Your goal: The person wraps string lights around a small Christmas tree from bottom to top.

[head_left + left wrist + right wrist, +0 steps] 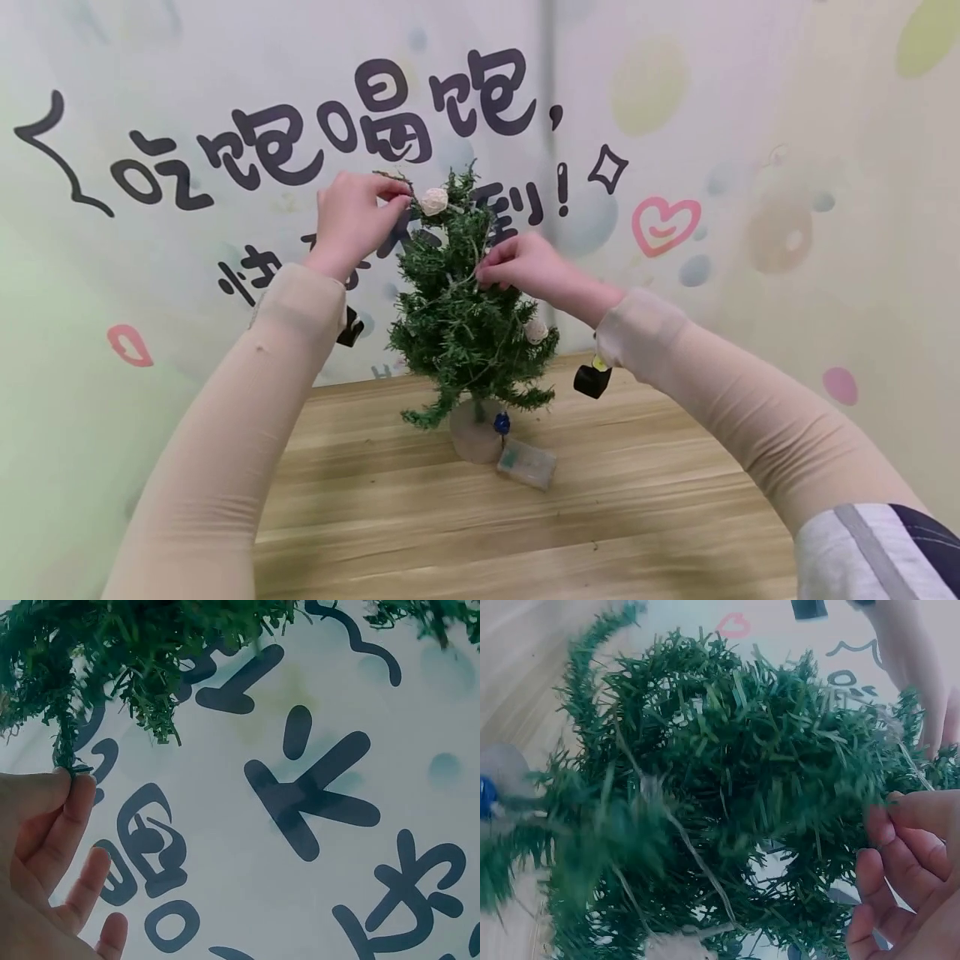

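A small artificial Christmas tree stands upright, with a thin light-string wire running through its green branches. At the upper left of the tree, my left hand pinches the tip of a branch between thumb and forefinger, the other fingers spread loosely. My right hand is at the tree's right side, thumb and forefinger pinching a branch tip. A pale woven ball sits near the top, between the hands. Another pale ball hangs lower right.
The tree's round base rests on a wood-grain table. Beside it lie a clear battery box and a small blue item. Behind rises a pale wall with dark lettering and coloured shapes.
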`<state>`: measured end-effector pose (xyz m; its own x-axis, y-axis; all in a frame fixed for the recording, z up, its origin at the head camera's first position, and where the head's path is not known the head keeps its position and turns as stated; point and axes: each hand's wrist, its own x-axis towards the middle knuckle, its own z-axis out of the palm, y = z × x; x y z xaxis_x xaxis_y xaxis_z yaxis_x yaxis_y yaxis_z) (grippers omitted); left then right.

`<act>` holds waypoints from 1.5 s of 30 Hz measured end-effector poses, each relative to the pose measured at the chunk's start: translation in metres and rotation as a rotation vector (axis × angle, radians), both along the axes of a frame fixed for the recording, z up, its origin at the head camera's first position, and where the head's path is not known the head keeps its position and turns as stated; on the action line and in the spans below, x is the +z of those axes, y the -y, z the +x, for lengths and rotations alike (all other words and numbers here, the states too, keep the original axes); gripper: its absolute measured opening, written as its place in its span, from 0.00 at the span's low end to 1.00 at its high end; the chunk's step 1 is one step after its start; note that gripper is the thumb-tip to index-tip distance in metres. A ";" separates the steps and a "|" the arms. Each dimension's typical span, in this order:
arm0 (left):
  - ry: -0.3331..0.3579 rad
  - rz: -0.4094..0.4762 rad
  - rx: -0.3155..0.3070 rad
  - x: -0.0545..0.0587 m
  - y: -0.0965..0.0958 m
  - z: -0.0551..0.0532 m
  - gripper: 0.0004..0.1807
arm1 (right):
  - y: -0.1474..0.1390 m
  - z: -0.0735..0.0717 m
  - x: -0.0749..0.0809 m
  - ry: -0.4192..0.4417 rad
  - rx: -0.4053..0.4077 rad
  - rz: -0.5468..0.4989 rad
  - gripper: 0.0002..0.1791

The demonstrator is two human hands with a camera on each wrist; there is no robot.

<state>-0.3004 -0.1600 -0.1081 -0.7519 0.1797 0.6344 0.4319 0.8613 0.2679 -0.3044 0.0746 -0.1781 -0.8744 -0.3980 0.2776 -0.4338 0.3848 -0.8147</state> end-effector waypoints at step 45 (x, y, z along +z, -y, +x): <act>-0.133 -0.256 -0.052 -0.060 -0.024 0.044 0.11 | 0.034 0.008 -0.014 -0.093 -0.148 -0.331 0.13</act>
